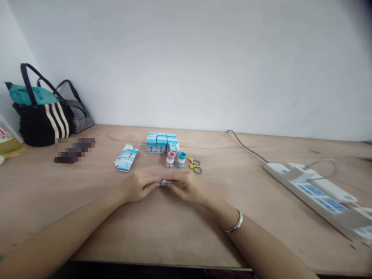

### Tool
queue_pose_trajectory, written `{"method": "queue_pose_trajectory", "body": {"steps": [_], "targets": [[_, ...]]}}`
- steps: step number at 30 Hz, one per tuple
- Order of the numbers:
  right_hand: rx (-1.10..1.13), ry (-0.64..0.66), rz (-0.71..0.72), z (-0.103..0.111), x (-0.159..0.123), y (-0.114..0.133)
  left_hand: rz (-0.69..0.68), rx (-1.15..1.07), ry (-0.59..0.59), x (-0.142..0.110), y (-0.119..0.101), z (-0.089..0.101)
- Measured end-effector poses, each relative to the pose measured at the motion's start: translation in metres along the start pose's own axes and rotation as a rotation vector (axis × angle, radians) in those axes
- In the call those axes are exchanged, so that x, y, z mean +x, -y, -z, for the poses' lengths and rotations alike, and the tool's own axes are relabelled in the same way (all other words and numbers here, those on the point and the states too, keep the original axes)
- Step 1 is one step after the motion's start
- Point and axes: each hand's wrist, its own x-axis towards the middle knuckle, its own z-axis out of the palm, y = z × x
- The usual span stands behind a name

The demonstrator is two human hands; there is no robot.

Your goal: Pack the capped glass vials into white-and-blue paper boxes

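Observation:
Between my two hands, above the table's middle, is a thin silvery metal piece [164, 182]; its exact kind is hard to make out. My left hand [138, 187] pinches its left end with thumb and fingers. At the other end, my right hand [187, 187] grips it in the same way, and its fingers hide part of it. Just beyond my hands stand a pink-topped clear container [170, 159] and a teal-topped one [181, 159]. To their right lie two metal ring clamps with yellow thumb tabs [196, 166].
Several blue-and-white small boxes [157, 144] stand grouped behind the containers. An opened, flattened box [126, 159] lies left. Bags [43, 120], a dark pixelated object [75, 150] and a bottle of yellow liquid [10, 141] are far left. A power strip [310, 193] with cables lies right.

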Motion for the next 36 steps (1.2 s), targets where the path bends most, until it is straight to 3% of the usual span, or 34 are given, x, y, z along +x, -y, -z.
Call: {"method": "queue_pose_trajectory", "body": {"steps": [3, 5, 12, 15, 17, 20, 23, 24, 26, 29, 33, 36], "targets": [[0.132, -0.257, -0.18, 0.001, 0.005, -0.004, 0.163, -0.101, -0.128, 0.006, 0.0, -0.001], [0.141, -0.329, -0.255, -0.002, 0.006, -0.009, 0.213, -0.119, -0.16, 0.009, 0.003, -0.004], [-0.018, -0.149, -0.268, -0.013, -0.001, -0.021, 0.151, -0.021, -0.098, 0.004, 0.006, -0.016], [-0.045, -0.208, -0.209, -0.008, -0.002, -0.015, 0.137, -0.003, -0.105, 0.005, 0.003, -0.008], [-0.023, -0.292, -0.19, -0.003, -0.001, -0.011, 0.187, 0.011, -0.195, 0.005, 0.005, 0.004], [0.041, -0.36, -0.213, 0.002, 0.0, -0.008, 0.401, 0.039, -0.497, 0.001, 0.023, 0.029], [0.022, -0.323, -0.238, -0.001, -0.001, -0.009, 0.641, 0.123, -0.602, -0.01, 0.053, 0.052], [0.004, -0.286, -0.237, -0.003, -0.002, -0.009, 0.717, 0.184, -0.585, -0.015, 0.063, 0.056], [-0.027, -0.199, -0.219, -0.007, -0.004, -0.009, 0.84, 0.327, -0.423, -0.023, 0.079, 0.059], [-0.067, -0.107, -0.199, -0.011, -0.006, -0.008, 0.883, 0.438, -0.189, -0.03, 0.09, 0.052], [-0.097, -0.044, -0.205, -0.009, -0.006, -0.005, 0.892, 0.504, -0.148, -0.029, 0.083, 0.042], [-0.089, -0.003, -0.186, -0.008, -0.006, -0.003, 0.886, 0.576, -0.177, -0.023, 0.073, 0.046]]}}
